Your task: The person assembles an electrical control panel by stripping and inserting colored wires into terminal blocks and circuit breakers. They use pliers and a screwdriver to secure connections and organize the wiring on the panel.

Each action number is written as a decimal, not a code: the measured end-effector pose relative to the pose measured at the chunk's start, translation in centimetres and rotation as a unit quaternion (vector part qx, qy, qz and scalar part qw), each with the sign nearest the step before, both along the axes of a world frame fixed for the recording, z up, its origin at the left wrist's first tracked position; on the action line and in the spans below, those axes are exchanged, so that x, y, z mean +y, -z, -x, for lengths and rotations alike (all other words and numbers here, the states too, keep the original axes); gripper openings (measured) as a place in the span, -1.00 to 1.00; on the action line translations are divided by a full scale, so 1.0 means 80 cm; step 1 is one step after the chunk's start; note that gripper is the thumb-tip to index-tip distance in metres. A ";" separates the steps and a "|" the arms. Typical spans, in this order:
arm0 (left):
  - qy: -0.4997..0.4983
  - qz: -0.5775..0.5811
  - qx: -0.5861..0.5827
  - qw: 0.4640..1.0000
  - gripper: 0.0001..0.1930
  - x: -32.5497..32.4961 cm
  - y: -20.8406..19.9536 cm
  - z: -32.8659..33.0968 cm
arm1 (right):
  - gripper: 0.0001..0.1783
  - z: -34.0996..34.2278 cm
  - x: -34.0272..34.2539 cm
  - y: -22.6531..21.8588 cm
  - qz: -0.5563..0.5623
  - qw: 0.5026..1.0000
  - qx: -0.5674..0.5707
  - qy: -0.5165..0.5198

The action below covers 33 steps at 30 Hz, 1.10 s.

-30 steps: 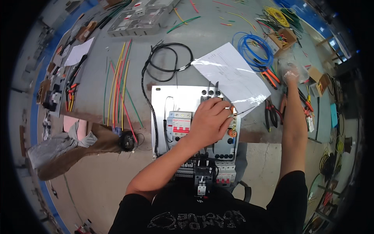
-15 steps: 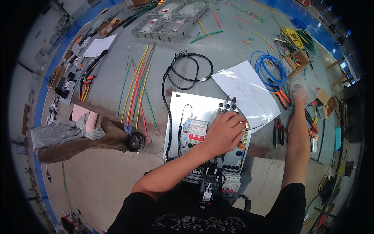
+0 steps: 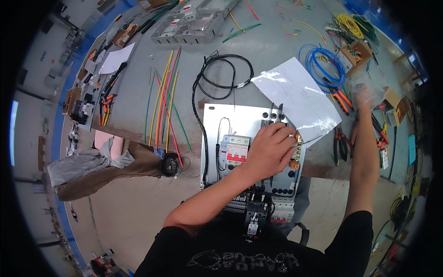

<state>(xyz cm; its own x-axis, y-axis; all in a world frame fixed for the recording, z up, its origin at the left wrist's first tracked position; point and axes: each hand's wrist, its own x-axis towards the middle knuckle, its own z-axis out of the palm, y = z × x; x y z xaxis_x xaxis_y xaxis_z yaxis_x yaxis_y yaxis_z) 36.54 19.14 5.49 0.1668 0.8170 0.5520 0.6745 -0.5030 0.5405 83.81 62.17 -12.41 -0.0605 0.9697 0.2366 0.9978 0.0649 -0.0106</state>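
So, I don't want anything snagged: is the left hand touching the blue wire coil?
Apart. The head view shows white paper visible between the left hand, over the metal panel, and the blue wire coil.

- A lane of flat grey tabletop (image 3: 186,87) runs between the long straight red, yellow and green wires (image 3: 165,99) and the looped black cable (image 3: 196,90).
- The left hand (image 3: 271,147) obstructs the rectangular silver panel (image 3: 219,116) from above.
- Round blue wire coil (image 3: 342,69) and orange-handled pliers (image 3: 341,101) crowd the right hand (image 3: 363,97) leftward; crumpled clear plastic bag (image 3: 377,92) surrounds it.
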 end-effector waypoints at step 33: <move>0.073 0.012 0.035 0.997 -0.69 -0.067 -0.018 0.000 | -0.86 0.285 -0.568 -0.205 0.323 0.674 0.656 -0.102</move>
